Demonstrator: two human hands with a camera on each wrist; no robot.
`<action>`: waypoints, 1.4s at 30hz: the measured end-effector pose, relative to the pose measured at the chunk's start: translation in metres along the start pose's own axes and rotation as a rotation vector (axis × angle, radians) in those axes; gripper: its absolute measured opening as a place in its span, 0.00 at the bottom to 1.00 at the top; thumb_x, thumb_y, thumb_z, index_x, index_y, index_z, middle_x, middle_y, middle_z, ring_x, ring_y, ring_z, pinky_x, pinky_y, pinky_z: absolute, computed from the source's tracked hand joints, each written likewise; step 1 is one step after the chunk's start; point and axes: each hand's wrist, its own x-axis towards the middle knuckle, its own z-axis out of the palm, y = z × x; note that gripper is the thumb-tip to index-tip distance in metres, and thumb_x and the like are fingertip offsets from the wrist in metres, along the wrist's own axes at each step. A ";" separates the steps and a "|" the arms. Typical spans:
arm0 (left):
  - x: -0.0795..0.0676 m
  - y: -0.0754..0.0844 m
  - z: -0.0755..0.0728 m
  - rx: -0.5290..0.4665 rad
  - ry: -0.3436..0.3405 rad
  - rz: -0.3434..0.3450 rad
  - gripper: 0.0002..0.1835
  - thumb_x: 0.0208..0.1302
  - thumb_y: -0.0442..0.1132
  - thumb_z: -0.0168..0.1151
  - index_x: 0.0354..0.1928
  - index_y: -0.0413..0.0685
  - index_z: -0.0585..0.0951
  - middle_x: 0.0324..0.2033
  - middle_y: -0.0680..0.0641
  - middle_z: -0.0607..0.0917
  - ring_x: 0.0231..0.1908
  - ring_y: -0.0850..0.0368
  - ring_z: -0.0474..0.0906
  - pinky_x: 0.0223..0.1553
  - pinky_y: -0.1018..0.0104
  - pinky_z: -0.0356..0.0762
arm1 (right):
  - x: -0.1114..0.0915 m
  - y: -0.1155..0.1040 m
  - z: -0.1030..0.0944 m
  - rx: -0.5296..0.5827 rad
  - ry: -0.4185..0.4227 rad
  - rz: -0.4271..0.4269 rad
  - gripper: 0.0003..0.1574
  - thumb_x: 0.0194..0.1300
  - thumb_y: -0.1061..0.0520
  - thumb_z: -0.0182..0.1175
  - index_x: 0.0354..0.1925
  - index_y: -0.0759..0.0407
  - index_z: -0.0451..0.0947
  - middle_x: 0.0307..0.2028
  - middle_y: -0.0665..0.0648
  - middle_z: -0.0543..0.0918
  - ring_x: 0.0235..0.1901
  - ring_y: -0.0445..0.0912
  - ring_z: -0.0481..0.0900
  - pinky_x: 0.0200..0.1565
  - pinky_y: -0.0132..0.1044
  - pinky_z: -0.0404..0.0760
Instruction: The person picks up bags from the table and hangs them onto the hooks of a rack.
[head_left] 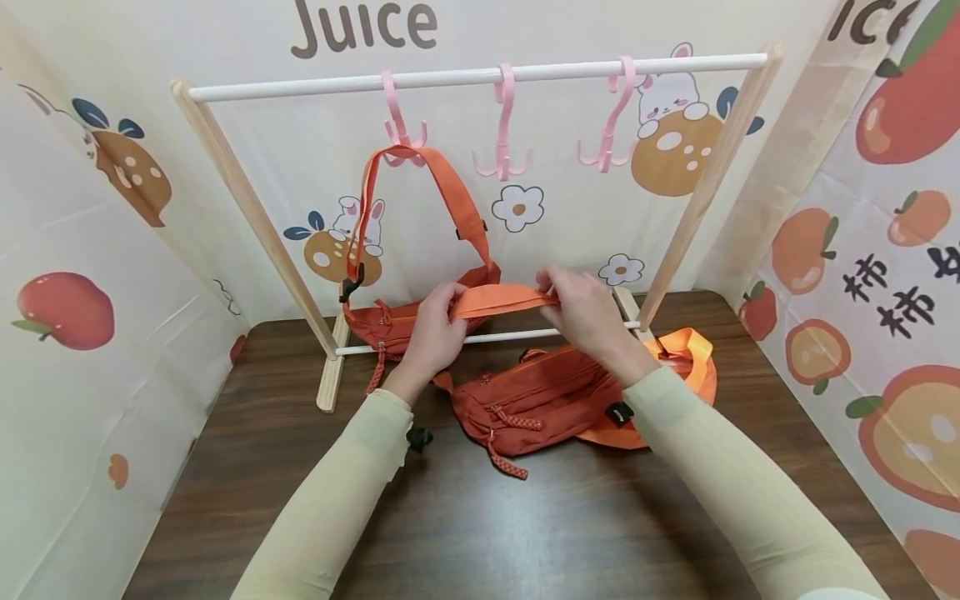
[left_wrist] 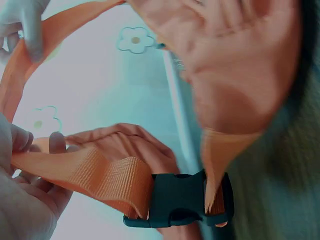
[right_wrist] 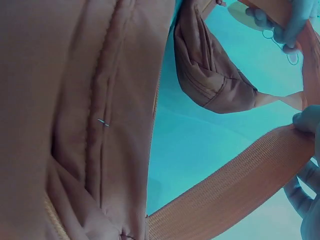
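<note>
Both hands grip the orange strap of a rust-red waist bag, a stretch of it raised between them. My left hand holds one end of this stretch, fingers curled round the webbing. Pinching the other end is my right hand. The bag is below the hands, its zip pulls toward me; whether it touches the table cannot be told. In the left wrist view a fastened black buckle joins the strap to the bag. A similar waist bag hangs by its strap from the left pink hook.
A wooden rack with a white rail stands at the table's back. Two more pink hooks, the middle hook and right hook, hang there. More orange strap lies by my right forearm on the dark table.
</note>
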 end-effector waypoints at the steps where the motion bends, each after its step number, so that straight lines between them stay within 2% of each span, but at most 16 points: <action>1: 0.001 0.003 -0.001 -0.013 0.006 -0.002 0.16 0.70 0.24 0.60 0.56 0.40 0.82 0.48 0.43 0.84 0.44 0.48 0.79 0.49 0.53 0.80 | 0.001 0.000 -0.001 0.016 0.000 0.012 0.25 0.58 0.67 0.78 0.51 0.63 0.78 0.37 0.59 0.86 0.33 0.54 0.84 0.37 0.50 0.81; 5: 0.002 0.015 -0.005 -0.055 0.012 -0.004 0.18 0.71 0.23 0.56 0.58 0.40 0.80 0.48 0.42 0.85 0.42 0.49 0.81 0.49 0.54 0.81 | 0.004 0.000 -0.003 0.068 0.017 0.075 0.23 0.63 0.68 0.72 0.56 0.63 0.81 0.40 0.59 0.82 0.33 0.52 0.80 0.36 0.48 0.81; 9: 0.003 0.026 -0.010 -0.098 0.013 0.026 0.18 0.69 0.21 0.55 0.57 0.41 0.80 0.44 0.43 0.86 0.39 0.51 0.81 0.46 0.56 0.80 | 0.007 0.004 -0.006 0.120 0.027 0.137 0.16 0.65 0.69 0.66 0.51 0.62 0.82 0.42 0.59 0.78 0.35 0.51 0.76 0.37 0.46 0.79; 12: 0.003 0.034 -0.015 -0.129 0.028 0.060 0.17 0.68 0.21 0.55 0.56 0.40 0.80 0.41 0.44 0.86 0.37 0.52 0.81 0.44 0.57 0.80 | 0.009 0.005 -0.008 0.165 0.010 0.169 0.13 0.67 0.70 0.64 0.49 0.62 0.78 0.43 0.60 0.80 0.39 0.52 0.79 0.41 0.47 0.82; 15: 0.005 0.042 -0.020 -0.152 0.047 0.088 0.15 0.70 0.22 0.56 0.54 0.40 0.81 0.38 0.44 0.86 0.35 0.52 0.81 0.44 0.57 0.81 | 0.011 0.005 -0.011 0.227 -0.002 0.202 0.14 0.66 0.72 0.62 0.48 0.63 0.75 0.41 0.60 0.83 0.37 0.52 0.80 0.40 0.48 0.81; 18: 0.005 0.048 -0.026 -0.169 0.058 0.099 0.13 0.72 0.24 0.57 0.53 0.40 0.81 0.38 0.45 0.86 0.35 0.53 0.80 0.44 0.58 0.80 | 0.012 0.005 -0.016 0.292 -0.015 0.246 0.15 0.66 0.72 0.59 0.50 0.62 0.75 0.36 0.58 0.84 0.30 0.50 0.78 0.36 0.45 0.77; 21: 0.005 0.053 -0.032 -0.179 0.060 0.092 0.11 0.73 0.25 0.57 0.52 0.40 0.82 0.36 0.45 0.85 0.32 0.53 0.78 0.41 0.59 0.79 | 0.013 0.005 -0.022 0.355 -0.047 0.300 0.15 0.67 0.72 0.58 0.49 0.59 0.77 0.33 0.55 0.82 0.28 0.49 0.75 0.35 0.43 0.73; 24: 0.004 0.056 -0.037 -0.189 0.059 0.063 0.10 0.73 0.27 0.58 0.51 0.41 0.82 0.32 0.45 0.83 0.27 0.51 0.74 0.35 0.61 0.75 | 0.016 0.006 -0.031 0.398 -0.098 0.336 0.11 0.69 0.69 0.59 0.47 0.58 0.79 0.33 0.54 0.81 0.30 0.49 0.74 0.37 0.42 0.72; 28: 0.002 0.059 -0.045 -0.183 0.051 0.020 0.08 0.72 0.28 0.59 0.49 0.44 0.82 0.32 0.46 0.81 0.20 0.50 0.69 0.28 0.62 0.71 | 0.020 0.005 -0.044 0.432 -0.176 0.330 0.05 0.72 0.65 0.62 0.44 0.58 0.79 0.33 0.55 0.80 0.31 0.50 0.73 0.37 0.40 0.71; 33: 0.001 0.063 -0.056 -0.142 0.043 0.010 0.10 0.68 0.27 0.61 0.47 0.46 0.83 0.33 0.47 0.81 0.16 0.50 0.66 0.22 0.62 0.67 | 0.025 0.004 -0.060 0.491 -0.233 0.302 0.06 0.70 0.65 0.66 0.43 0.58 0.79 0.31 0.55 0.79 0.29 0.49 0.73 0.34 0.37 0.71; 39: 0.001 0.067 -0.069 -0.114 0.031 0.027 0.12 0.63 0.26 0.61 0.44 0.46 0.83 0.31 0.47 0.79 0.22 0.52 0.67 0.24 0.62 0.64 | 0.028 0.002 -0.075 0.577 -0.290 0.314 0.10 0.68 0.62 0.71 0.46 0.54 0.82 0.29 0.55 0.81 0.26 0.49 0.74 0.31 0.36 0.72; 42: 0.000 0.068 -0.074 -0.096 0.034 0.048 0.11 0.63 0.26 0.62 0.44 0.47 0.84 0.29 0.47 0.78 0.22 0.53 0.68 0.24 0.62 0.63 | 0.028 0.001 -0.081 0.615 -0.288 0.313 0.14 0.68 0.62 0.72 0.51 0.53 0.84 0.28 0.55 0.82 0.24 0.50 0.74 0.30 0.37 0.72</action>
